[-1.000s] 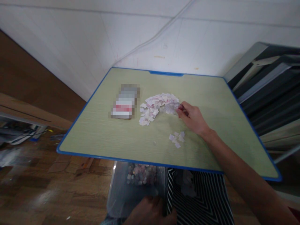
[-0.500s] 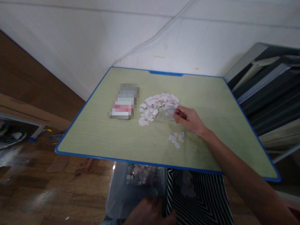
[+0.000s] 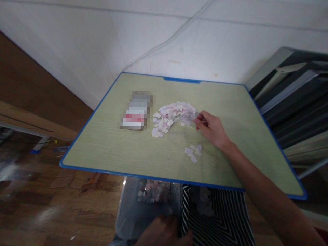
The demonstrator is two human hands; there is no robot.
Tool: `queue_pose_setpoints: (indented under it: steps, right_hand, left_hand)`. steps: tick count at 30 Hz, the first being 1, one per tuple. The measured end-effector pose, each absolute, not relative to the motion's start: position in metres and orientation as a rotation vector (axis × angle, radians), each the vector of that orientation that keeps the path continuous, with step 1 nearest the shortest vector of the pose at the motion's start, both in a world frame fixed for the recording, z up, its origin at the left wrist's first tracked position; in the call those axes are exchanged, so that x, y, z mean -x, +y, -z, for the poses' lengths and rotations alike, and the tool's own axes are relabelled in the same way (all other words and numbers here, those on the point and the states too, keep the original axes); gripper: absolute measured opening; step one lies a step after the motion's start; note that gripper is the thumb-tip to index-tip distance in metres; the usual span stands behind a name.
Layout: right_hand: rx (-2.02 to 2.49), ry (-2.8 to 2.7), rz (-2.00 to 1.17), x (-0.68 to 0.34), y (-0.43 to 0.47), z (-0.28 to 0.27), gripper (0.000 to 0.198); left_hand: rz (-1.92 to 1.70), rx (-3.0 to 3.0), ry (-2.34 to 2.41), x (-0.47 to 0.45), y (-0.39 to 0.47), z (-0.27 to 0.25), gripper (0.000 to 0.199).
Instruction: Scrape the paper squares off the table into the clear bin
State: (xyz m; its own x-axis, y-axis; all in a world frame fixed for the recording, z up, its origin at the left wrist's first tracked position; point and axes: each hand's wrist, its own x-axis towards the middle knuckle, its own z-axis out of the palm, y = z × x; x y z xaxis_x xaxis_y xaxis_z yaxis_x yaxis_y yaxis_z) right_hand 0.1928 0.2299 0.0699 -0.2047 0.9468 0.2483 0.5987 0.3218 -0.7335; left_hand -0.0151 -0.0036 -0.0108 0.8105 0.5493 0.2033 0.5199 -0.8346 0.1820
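My right hand [image 3: 211, 128] pinches a thin, clear plastic piece [image 3: 189, 118] with a curved edge. That piece is over the right part of a curved heap of small white and pinkish paper scraps [image 3: 164, 119], and some scraps show through it. Several loose white scraps [image 3: 194, 151] lie on the table nearer me. Below the table edge, my left hand [image 3: 162, 232] is curled at the near side of a clear plastic tub [image 3: 128, 212]. Its fingertips are hidden, so what they hold, if anything, does not show. Small pale and pinkish pieces [image 3: 153, 191] are inside the tub.
A pixelated flat rectangular item [image 3: 135, 111] lies left of the heap on the light green table [image 3: 107, 150], which has a blue rim. The wall [image 3: 153, 34] with a cable stands behind. Folded dark furniture [image 3: 294, 85] leans at right. Striped cloth [image 3: 220, 215] covers my lap.
My right hand has moved slightly right and away from me, taking the clear plastic piece from the heap's inner hollow to over its right end. My left hand stays in place.
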Motion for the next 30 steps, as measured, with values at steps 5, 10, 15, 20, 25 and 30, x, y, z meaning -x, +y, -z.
queue_pose_setpoints:
  steps: [5, 10, 15, 20, 25, 30]
  right_hand:
    - [1.402, -2.056, -0.583, -0.191, 0.23, -0.07, 0.015]
    - [1.288, -2.021, -0.752, -0.189, 0.226, -0.072, 0.018]
    - [1.349, -1.927, -0.672, -0.188, 0.231, -0.066, 0.016]
    - [1.322, -2.036, -0.679, -0.188, 0.232, -0.07, 0.017]
    - [1.311, -1.902, -0.688, -0.19, 0.232, -0.071, 0.018]
    - [1.363, -2.029, -0.585, -0.186, 0.235, -0.069, 0.016]
  left_hand:
    - [-0.316, -2.879, 0.839, 0.015, -0.005, 0.016, 0.045]
    - [-0.265, -2.887, 0.822, 0.016, -0.006, 0.017, 0.045]
    - [-0.278, -2.858, 0.846, 0.016, -0.006, 0.014, 0.039]
    - [-0.342, -2.871, 0.807, 0.016, -0.005, 0.013, 0.043]
    - [-0.345, -2.884, 0.804, 0.016, -0.001, 0.007, 0.049]
    - [-0.373, -2.885, 0.828, 0.013, 0.0, 0.002, 0.042]
